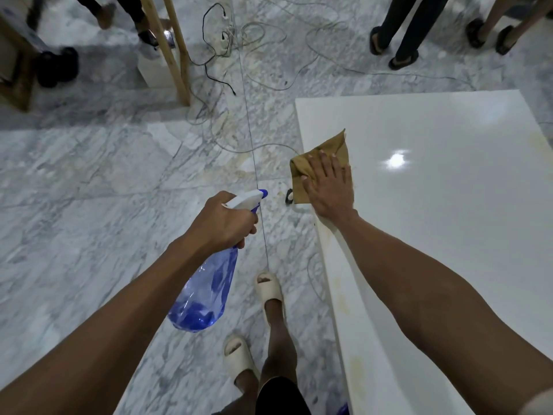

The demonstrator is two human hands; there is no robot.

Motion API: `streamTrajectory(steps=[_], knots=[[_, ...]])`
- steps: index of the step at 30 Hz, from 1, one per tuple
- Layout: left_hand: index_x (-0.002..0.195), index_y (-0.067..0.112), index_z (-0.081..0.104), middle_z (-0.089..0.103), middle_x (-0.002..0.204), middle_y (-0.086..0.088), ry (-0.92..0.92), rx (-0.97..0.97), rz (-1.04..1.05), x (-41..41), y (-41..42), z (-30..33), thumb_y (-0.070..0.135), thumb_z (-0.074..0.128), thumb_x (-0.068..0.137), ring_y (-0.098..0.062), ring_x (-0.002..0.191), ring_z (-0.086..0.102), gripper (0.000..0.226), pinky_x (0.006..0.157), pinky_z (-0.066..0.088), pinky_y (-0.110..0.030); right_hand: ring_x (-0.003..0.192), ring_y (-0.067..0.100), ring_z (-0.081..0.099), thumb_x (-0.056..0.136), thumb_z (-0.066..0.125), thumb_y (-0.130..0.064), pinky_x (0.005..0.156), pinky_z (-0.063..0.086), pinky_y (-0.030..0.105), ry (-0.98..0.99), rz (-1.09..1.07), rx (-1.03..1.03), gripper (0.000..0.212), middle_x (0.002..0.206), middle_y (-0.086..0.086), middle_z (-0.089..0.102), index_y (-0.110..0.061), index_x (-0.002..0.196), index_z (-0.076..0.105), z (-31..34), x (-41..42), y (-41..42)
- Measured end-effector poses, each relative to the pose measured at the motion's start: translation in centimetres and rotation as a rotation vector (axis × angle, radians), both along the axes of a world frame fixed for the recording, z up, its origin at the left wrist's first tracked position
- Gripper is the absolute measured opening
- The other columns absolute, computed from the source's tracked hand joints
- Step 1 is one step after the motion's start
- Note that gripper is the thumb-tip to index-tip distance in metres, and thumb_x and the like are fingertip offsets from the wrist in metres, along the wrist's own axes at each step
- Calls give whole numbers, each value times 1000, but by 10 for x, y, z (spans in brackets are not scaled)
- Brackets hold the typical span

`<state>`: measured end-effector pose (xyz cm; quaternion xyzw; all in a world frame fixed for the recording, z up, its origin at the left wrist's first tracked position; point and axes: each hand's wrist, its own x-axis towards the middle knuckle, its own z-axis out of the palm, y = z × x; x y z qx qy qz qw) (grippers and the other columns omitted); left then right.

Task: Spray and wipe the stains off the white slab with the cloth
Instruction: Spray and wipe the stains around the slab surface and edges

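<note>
At about 7 o'clock in the view, the left hand (223, 218) closes its grip around the neck of a blue spray bottle (203, 290), fingers curled by the trigger; the white and blue nozzle (250, 197) points toward 2 o'clock, at the slab, and the bottle hangs over the marble floor (89, 181), not over the slab. A little blue liquid sits at the bottom. Further right, near the centre, the right hand (329, 187) lies flat with straight fingers on a brown cloth (326, 148), pressing it on the left edge of the white slab (449, 205); part of the cloth hangs past this edge. Yellowish stains (344, 298) run along the slab's left edge toward 5 o'clock, under the forearm, and a paler mark is at 3 o'clock. To wipe well, I think the palm should keep even pressure and draw the cloth along the edge toward the body, over the stains, with fresh spray there first if they look dry.
</note>
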<state>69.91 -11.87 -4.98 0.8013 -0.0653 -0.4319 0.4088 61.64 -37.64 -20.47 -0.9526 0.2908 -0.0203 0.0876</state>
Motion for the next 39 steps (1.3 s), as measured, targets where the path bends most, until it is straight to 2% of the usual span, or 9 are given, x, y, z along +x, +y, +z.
streamTrajectory(steps=[4,8,14,18,20,24,31,37,39], knots=[[99,-4,64,72,74,-12,-10,9,-31,-42,27,3,17,62,80,-26,60,65,29,51,48,-29,152,24,14,99,14,-59,122,9,51,2,-15,-23,63,165,-3,17,-34,156,18,-2,-49,29],[95,-5,65,71,74,-13,-1,-3,-66,-84,50,8,22,60,73,-28,62,64,35,54,49,-32,151,25,17,98,15,-59,122,11,52,-14,-25,-15,64,164,-2,21,-32,156,22,-1,-99,58],[88,0,68,72,70,-11,-41,17,-91,-139,63,10,24,61,91,-22,50,59,24,49,48,-29,152,24,13,98,14,-59,122,9,51,1,-22,10,64,165,-4,18,-34,156,18,2,-160,94],[78,3,68,71,69,-12,-45,2,-90,-179,68,13,19,62,90,-25,52,58,21,53,48,-32,153,23,11,98,14,-59,122,7,51,9,-25,24,63,165,-5,16,-35,157,16,2,-198,117],[81,4,69,72,72,-13,-34,-15,-87,-201,71,17,18,61,87,-24,51,57,17,53,48,-32,153,22,11,99,13,-59,122,8,51,8,-37,17,63,165,-5,16,-35,157,15,1,-220,129],[91,-1,69,75,79,-17,-43,-18,-82,-253,81,25,17,58,74,-23,53,59,27,54,51,-32,153,23,9,98,7,-57,122,5,50,28,1,57,64,166,-4,12,-33,157,14,5,-271,157],[86,-1,70,76,82,-20,-33,-12,-88,-341,117,30,9,56,88,-18,45,56,17,45,47,-25,152,25,16,100,12,-53,122,10,52,28,-2,22,61,165,-2,18,-32,157,19,6,-356,206],[89,-2,69,73,79,-20,-2,-9,-100,-401,151,28,-1,54,81,-13,46,58,17,45,46,-26,152,25,16,102,21,-51,122,10,52,12,-15,19,58,165,-2,19,-32,157,22,3,-428,247],[86,-2,70,72,75,-17,-2,-10,-114,-418,162,27,-3,55,81,-18,50,59,16,46,46,-28,151,25,18,102,23,-50,121,11,52,6,-18,9,58,165,-2,20,-31,156,23,3,-451,261]])
